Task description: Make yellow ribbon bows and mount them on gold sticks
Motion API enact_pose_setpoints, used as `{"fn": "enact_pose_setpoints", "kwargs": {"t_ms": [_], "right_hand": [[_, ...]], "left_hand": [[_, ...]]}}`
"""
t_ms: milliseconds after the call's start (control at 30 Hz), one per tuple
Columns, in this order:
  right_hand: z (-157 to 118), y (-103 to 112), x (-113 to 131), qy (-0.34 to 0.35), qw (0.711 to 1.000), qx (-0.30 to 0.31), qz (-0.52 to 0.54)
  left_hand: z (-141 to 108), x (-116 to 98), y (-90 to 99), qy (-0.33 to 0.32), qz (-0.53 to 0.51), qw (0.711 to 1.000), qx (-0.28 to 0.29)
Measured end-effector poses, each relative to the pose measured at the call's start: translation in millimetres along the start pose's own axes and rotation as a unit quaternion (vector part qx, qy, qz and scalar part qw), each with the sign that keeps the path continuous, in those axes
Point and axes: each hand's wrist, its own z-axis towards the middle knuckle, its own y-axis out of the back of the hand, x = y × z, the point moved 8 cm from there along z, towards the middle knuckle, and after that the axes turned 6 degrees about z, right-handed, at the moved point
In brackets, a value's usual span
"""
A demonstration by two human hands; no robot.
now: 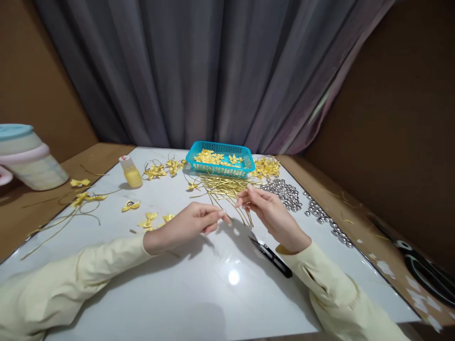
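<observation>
Nearest me, a black utility knife (273,260) lies slanted on the white tabletop (159,296), just beside my right sleeve (327,279). Over to the right, black-handled scissors (428,274) rest on the brown surface, near white scraps (386,268).

My left hand (197,220) hovers over the tabletop, thumb and forefinger brought together; I can't tell whether anything thin sits between them. My right hand (275,215) is near it but apart, fingers loosely curled, and I can't make out whether the tips meet or hold anything.

By my left wrist I have loose yellow bows (147,220), partly hidden by the arm. A yellow bow with a silvery centre (131,205) lies farther left, and another with long trailing cords (83,198) is near the left edge.

Past my fingers, gold cords (222,185) are heaped in front of the basket, a few pointing back between my hands. Silver beads (284,194) spread to their right.

Farther off, the turquoise basket (220,171) holds yellow ribbon pieces (209,156), with corded yellow flowers (154,170) to its left and a yellow pile (266,166) on its right. A bottle with yellow contents (132,174) stands left of those flowers. Grey curtains (199,71) hang behind everything.
</observation>
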Motion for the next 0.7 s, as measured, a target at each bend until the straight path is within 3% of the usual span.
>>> {"fn": "enact_pose_setpoints", "kwargs": {"t_ms": [167,233,333,500,700], "right_hand": [[-10,-56,-8,-0.053,0.973,0.222,-0.045],[-15,-69,-14,-0.098,0.958,0.261,-0.059],[-16,-58,-8,-0.122,0.959,0.221,-0.127],[-29,-3,36,-0.086,0.961,0.087,-0.249],[-61,55,76,-0.084,0.929,-0.03,-0.36]], "left_hand": [[0,-38,29.9,-0.074,0.032,0.994,-0.068],[1,-50,40.2,-0.102,0.05,0.99,-0.089],[-1,-63,63.8,-0.135,0.05,0.98,-0.137],[-15,-71,113.4,-0.16,-0.036,0.954,-0.251],[-28,-69,140.3,-0.155,-0.03,0.936,-0.316]]}}
